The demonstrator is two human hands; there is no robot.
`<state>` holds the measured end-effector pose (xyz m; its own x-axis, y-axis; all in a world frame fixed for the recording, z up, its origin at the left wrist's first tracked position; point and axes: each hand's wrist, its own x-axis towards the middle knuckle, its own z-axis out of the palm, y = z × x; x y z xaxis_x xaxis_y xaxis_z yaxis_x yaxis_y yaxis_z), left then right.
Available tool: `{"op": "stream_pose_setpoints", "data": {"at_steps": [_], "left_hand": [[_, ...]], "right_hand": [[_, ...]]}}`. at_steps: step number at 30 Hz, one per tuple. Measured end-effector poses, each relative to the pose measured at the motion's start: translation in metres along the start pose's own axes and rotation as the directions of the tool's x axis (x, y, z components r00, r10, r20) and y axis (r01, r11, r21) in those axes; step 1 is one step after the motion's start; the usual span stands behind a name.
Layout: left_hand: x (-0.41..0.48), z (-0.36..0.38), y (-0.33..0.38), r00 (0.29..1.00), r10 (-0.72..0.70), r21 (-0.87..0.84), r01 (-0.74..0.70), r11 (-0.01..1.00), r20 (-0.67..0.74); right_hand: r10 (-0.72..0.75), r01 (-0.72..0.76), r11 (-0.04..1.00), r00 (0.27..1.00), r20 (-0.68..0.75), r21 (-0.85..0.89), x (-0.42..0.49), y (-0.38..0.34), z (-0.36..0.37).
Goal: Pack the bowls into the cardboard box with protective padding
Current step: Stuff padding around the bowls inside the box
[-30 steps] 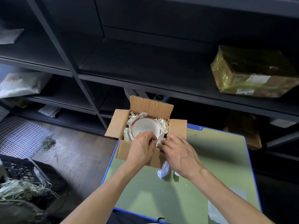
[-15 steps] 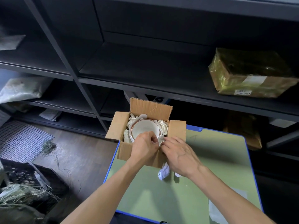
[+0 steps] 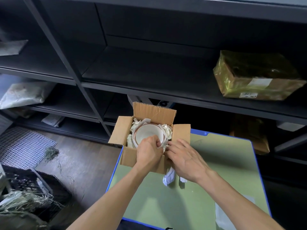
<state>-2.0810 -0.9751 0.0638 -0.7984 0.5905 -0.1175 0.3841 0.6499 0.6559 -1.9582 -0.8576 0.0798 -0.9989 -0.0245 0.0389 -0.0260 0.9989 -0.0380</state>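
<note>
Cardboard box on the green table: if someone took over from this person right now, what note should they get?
Bowl sits upright in the open cardboard box on the green table, paper padding crumpled around it.
Left hand: fingers curled, pinching padding at the bowl's near rim.
Right hand: fingers fairly straight, touching padding at the box's near right corner.
Done: bowl in, sides padded.
Left: probably tuck the loose paper, cover the top, close the flaps.

No writing can be read. The yellow-taped rectangular cardboard parcel [image 3: 255, 75] at the dark shelf's [image 3: 149, 77] right end bears a pale label [image 3: 261, 82] and a small printed sticker [image 3: 248, 94], perhaps a barcode, illegible.
</note>
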Motion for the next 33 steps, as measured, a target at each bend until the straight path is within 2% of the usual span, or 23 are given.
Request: {"op": "stream_pose_setpoints", "data": {"at_steps": [4,10,16,20,26,30,33], "left_hand": [[-0.007,-0.005,-0.012,0.985,0.167,-0.025,-0.168,0.985,-0.037],[-0.028,-0.013,-0.020,0.912,0.395,0.075,-0.389,0.918,-0.110],[-0.040,-0.009,-0.019,0.909,0.388,0.067,-0.383,0.922,-0.150],[-0.048,-0.013,-0.010,0.907,0.394,0.057,-0.390,0.919,-0.152],[-0.063,0.002,0.004,0.910,0.413,0.033,-0.412,0.910,-0.023],[-0.083,0.029,0.010,0.861,0.491,0.002,-0.496,0.869,0.134],[-0.090,0.051,0.004,0.842,0.478,0.034,-0.501,0.865,0.251]], "right_hand": [[0.024,-0.021,0.999,0.997,-0.077,0.037,-0.009,0.005,-0.002],[0.049,-0.034,0.994,0.989,-0.139,0.105,-0.015,0.011,-0.007],[0.092,-0.071,0.987,0.985,-0.144,0.141,-0.024,0.012,-0.008],[0.191,-0.156,0.968,0.966,-0.173,0.197,-0.033,0.016,-0.009],[0.376,-0.334,0.914,0.912,-0.167,0.231,-0.055,0.026,-0.013],[0.509,-0.477,0.831,0.859,-0.046,0.284,-0.080,0.028,0.000],[0.549,-0.545,0.787,0.832,0.075,0.289,-0.095,0.024,0.016]]}}
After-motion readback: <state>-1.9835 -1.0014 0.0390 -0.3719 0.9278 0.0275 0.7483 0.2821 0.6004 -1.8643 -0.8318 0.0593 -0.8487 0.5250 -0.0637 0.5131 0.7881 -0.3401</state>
